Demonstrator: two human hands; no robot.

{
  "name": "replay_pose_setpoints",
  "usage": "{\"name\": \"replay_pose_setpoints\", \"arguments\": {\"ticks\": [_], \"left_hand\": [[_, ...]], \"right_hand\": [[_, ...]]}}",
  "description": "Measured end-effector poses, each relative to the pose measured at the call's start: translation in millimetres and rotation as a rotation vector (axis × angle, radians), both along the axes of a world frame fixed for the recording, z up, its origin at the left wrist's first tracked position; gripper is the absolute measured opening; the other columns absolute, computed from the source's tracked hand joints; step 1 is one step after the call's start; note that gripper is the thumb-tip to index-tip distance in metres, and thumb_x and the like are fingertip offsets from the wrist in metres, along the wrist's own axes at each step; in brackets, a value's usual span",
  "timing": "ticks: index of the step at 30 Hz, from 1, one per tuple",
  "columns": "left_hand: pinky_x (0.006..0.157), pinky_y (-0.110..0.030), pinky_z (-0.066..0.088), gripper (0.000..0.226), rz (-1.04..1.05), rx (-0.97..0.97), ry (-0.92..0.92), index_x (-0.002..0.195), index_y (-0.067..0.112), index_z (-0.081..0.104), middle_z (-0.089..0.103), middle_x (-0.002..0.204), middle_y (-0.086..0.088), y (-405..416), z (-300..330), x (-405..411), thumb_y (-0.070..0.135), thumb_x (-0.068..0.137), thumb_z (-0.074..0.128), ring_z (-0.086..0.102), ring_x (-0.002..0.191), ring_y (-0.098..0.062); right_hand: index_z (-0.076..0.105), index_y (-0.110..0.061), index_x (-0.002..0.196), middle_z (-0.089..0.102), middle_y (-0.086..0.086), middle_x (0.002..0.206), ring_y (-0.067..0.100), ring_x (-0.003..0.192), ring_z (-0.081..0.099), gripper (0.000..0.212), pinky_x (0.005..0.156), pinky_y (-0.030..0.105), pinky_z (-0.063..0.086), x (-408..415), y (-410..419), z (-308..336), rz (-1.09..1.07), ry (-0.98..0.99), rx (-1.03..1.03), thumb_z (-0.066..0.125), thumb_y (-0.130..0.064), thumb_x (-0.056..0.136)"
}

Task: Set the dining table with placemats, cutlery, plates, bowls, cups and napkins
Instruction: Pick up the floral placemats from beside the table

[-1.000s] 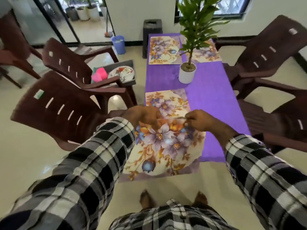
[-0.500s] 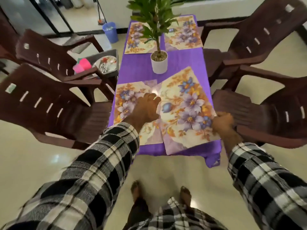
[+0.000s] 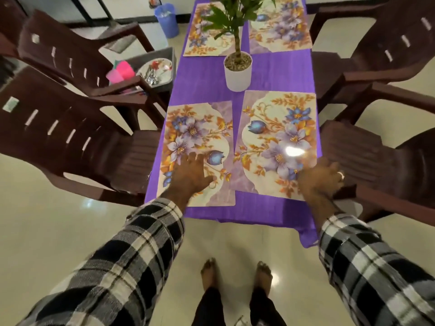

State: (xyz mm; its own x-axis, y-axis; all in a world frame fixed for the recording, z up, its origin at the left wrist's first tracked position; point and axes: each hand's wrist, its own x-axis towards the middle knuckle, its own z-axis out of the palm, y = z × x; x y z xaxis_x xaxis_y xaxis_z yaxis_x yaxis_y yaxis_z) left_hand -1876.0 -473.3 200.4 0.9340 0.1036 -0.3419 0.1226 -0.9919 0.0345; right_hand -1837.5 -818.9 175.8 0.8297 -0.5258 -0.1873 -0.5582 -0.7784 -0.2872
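While the left hand lies flat with fingers spread on the near left placemat, the right hand rests at the near right corner of the near right placemat; whether its fingers pinch that mat's edge or only touch it I cannot tell. Both near mats lie side by side on the purple worktop, almost touching along their inner edges, the right one set slightly further from the person than the left.

Past them a potted plant stands in the middle of the worktop, and beyond it two more placemats, the far left placemat and the far right placemat, lie flat. So the mats look done, all four down; I judge this the very start of the task, with only a last straightening under way.

Everything else is left to lay. To the left of the worktop, between two brown chairs, a grey tray holds a plate with what seems to be cutlery on it, beside pink cups. Bowls and napkins I cannot make out.
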Motion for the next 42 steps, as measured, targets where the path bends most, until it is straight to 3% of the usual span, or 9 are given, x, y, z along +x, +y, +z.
{"name": "replay_pose_setpoints", "arguments": {"ticks": [3,5,10,15,19,23,28,32,42], "left_hand": [[0.122,-0.054,0.030,0.112,0.080,-0.034,0.019,0.165,0.019,0.021,0.027,0.170,-0.013,8.6,-28.0,-12.3,0.085,0.082,0.057,0.030,0.152,-0.041],[0.126,-0.056,0.025,0.121,0.056,-0.046,0.017,0.167,0.020,0.016,0.019,0.174,-0.013,17.5,-47.5,-14.1,0.093,0.076,0.048,0.024,0.156,-0.042],[0.126,-0.062,0.024,0.117,-0.002,-0.072,-0.048,0.168,0.026,0.017,0.016,0.176,-0.010,35.8,-64.0,-8.7,0.098,0.076,0.031,0.018,0.160,-0.041],[0.124,-0.066,0.021,0.109,0.040,-0.072,-0.182,0.167,0.028,0.024,0.020,0.175,-0.013,43.3,-65.6,-16.2,0.094,0.080,0.032,0.019,0.160,-0.043],[0.122,-0.073,0.016,0.115,0.023,-0.066,-0.075,0.166,0.038,0.013,0.008,0.178,-0.008,43.7,-69.7,-9.6,0.102,0.072,0.028,0.009,0.162,-0.043],[0.123,-0.074,0.014,0.113,0.025,-0.104,-0.041,0.166,0.041,0.007,0.001,0.178,-0.003,41.4,-70.1,-5.7,0.101,0.074,0.033,0.003,0.163,-0.041],[0.123,-0.075,0.016,0.114,0.008,-0.123,-0.062,0.165,0.041,0.008,0.005,0.178,-0.003,44.5,-74.0,-11.6,0.103,0.073,0.033,0.007,0.162,-0.040],[0.124,-0.072,0.013,0.110,0.000,-0.117,-0.052,0.166,0.041,0.011,0.005,0.178,-0.003,43.3,-70.6,-15.2,0.099,0.077,0.039,0.006,0.163,-0.040],[0.123,-0.074,0.018,0.128,0.010,-0.099,-0.058,0.165,0.044,0.007,0.004,0.179,-0.002,48.7,-77.8,-20.7,0.112,0.057,0.007,0.003,0.163,-0.039]], "right_hand": [[0.054,-0.013,0.138,0.053,0.025,0.138,0.050,0.119,0.055,0.068,0.097,0.058,0.046,-12.0,25.2,-26.6,0.400,-0.110,-0.053,0.064,-0.056,0.087],[0.046,-0.022,0.147,0.046,0.020,0.149,0.048,0.133,0.048,0.078,0.104,0.061,0.041,-9.0,40.4,-42.4,0.535,-0.050,-0.053,0.056,-0.073,0.088],[0.037,-0.032,0.153,0.031,0.016,0.164,0.045,0.152,0.028,0.080,0.116,0.069,0.032,-11.4,44.2,-55.5,0.694,0.022,-0.129,0.044,-0.080,0.089],[0.038,-0.035,0.150,0.034,0.013,0.165,0.043,0.152,0.031,0.082,0.117,0.069,0.031,-15.9,30.6,-48.9,0.657,-0.060,-0.105,0.041,-0.086,0.086],[0.024,-0.038,0.159,0.019,0.011,0.169,0.049,0.155,0.018,0.099,0.117,0.074,0.022,-0.6,44.8,-41.7,0.647,0.014,-0.041,0.036,-0.097,0.080],[0.020,-0.041,0.160,0.007,0.011,0.173,0.051,0.157,0.006,0.101,0.117,0.075,0.021,3.0,49.1,-43.9,0.657,0.090,-0.043,0.040,-0.097,0.078],[0.013,-0.045,0.159,0.004,0.008,0.173,0.049,0.158,0.002,0.107,0.118,0.076,0.020,-6.4,44.1,-47.9,0.681,0.104,-0.058,0.025,-0.104,0.071],[0.012,-0.045,0.160,0.002,0.009,0.174,0.049,0.159,0.000,0.103,0.118,0.075,0.017,-15.0,46.2,-45.0,0.681,0.115,-0.047,0.033,-0.101,0.076],[0.013,-0.045,0.161,0.007,0.010,0.174,0.049,0.158,0.007,0.102,0.119,0.074,0.020,-26.8,41.2,-47.4,0.682,0.104,-0.116,0.035,-0.100,0.078]]}}
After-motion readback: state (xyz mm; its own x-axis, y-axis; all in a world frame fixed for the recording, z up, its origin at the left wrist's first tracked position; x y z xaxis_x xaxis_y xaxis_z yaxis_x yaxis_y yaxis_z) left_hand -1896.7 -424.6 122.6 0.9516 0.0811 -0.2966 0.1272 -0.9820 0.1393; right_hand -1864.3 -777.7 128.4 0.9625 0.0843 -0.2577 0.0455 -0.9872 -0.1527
